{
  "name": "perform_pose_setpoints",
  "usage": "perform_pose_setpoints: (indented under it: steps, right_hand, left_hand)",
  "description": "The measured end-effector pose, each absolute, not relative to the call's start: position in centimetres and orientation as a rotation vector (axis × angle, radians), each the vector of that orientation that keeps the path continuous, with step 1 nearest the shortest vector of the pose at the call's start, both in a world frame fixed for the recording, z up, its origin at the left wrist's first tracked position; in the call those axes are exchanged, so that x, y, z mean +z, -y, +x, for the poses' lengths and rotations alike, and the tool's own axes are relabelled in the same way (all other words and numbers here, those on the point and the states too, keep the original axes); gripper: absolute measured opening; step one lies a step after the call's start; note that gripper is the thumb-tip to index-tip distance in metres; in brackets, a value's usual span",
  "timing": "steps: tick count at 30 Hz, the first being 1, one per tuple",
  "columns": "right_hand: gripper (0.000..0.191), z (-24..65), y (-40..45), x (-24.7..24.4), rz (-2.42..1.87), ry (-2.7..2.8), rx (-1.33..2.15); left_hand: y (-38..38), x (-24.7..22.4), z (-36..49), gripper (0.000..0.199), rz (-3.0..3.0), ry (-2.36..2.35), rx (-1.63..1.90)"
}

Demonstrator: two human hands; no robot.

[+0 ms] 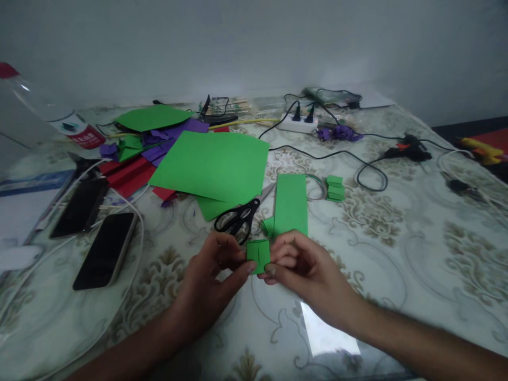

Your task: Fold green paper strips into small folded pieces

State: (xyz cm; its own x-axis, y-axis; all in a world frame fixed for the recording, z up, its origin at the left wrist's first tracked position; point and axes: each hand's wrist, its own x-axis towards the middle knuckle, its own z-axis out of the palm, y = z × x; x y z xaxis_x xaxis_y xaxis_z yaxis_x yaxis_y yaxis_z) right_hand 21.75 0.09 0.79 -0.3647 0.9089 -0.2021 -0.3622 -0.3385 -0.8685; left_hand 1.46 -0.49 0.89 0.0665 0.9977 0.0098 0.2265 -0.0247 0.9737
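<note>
Between my two hands is a small folded piece of green paper [258, 256], with a dark slit or crease down its front. My left hand [216, 272] pinches its left edge between thumb and fingers. On the other side, my right hand [299, 264] grips the lower right edge the same way. Just beyond the hands lie black-handled scissors [238, 214], blades pointing away to the right. A green paper strip [291, 203] lies beside them, with a small green folded piece [269, 226] at its lower left. Another folded green piece [335, 189] sits farther right.
Large green sheets [210, 164] overlap red paper [129, 174] and purple paper [174, 135]. At left are two phones [106, 251], white cables and a tilted bottle [75, 127]. A power strip [298, 123] stands at the back; a black corded tool [413, 148] lies right.
</note>
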Motion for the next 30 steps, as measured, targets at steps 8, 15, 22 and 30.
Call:
perform_pose_setpoints:
  steps: [8, 15, 22, 30]
  right_hand:
    - [0.029, 21.8, -0.2, 1.2, -0.903, 0.946, 1.798]
    - [0.018, 22.0, 0.0, 1.3, -0.948, 1.026, 1.795]
    - [0.01, 22.3, -0.3, 1.7, -0.999, 1.045, 1.839]
    - [0.008, 22.5, -0.5, 2.6, -0.986, 1.033, 1.839]
  left_hand:
    - [0.4, 1.0, 1.1, 0.011, 1.708, -1.247, 0.994]
    - [0.8, 1.2, 0.8, 0.016, 1.69, -1.143, 0.999]
    - [0.9, 1.4, 0.3, 0.017, 1.658, -1.036, 0.977]
    - [0.9, 2.0, 0.1, 0.016, 1.616, -1.014, 0.885]
